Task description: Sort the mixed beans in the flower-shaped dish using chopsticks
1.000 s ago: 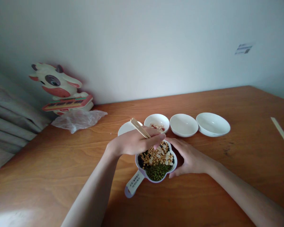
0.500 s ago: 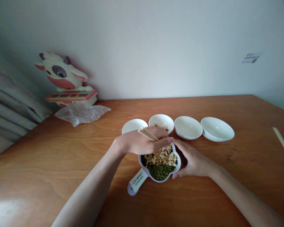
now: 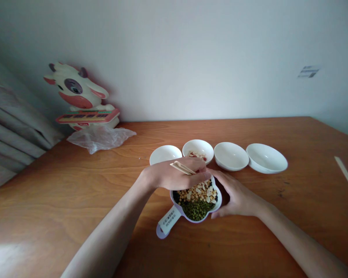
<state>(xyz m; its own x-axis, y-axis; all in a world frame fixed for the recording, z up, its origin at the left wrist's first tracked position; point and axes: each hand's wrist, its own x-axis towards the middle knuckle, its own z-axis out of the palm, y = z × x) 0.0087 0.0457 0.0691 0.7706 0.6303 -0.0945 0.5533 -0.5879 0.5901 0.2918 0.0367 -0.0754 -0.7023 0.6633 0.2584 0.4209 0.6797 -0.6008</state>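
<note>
To the far left of the dish (image 3: 195,221), which serves as landmark, a curtain (image 3: 11,143), a cow-shaped toy keyboard (image 3: 81,104) and a crumpled plastic bag (image 3: 104,141) are seen. The first bowl (image 3: 166,152) is set just behind the dish to its left. Over the dish's far-left part, the left hand (image 3: 176,177) is kept clamped on a pair of chopsticks (image 3: 182,168), whose upper ends have been tipped lower than a second ago; their tips are hidden by the hand. In the dish, green beans (image 3: 197,209) are heaped at the near side, with yellow beans (image 3: 195,195) and pale split nuts (image 3: 211,194) behind them. Directly behind the dish, similar nut pieces are held in the second bowl (image 3: 195,144), their amount apparently unchanged. Since the dish has hardly been shifted, the contents are judged to be worked at with the chopsticks, with nothing visibly carried out. The third bowl (image 3: 230,154) is placed behind the dish to its right. Around the dish's right side the right hand (image 3: 237,199) is curved, thumb and fingers apart; how firmly it is pressed cannot be told. Farther right of the dish, the fourth bowl (image 3: 265,156) and a loose stick (image 3: 346,175) are seen.
</note>
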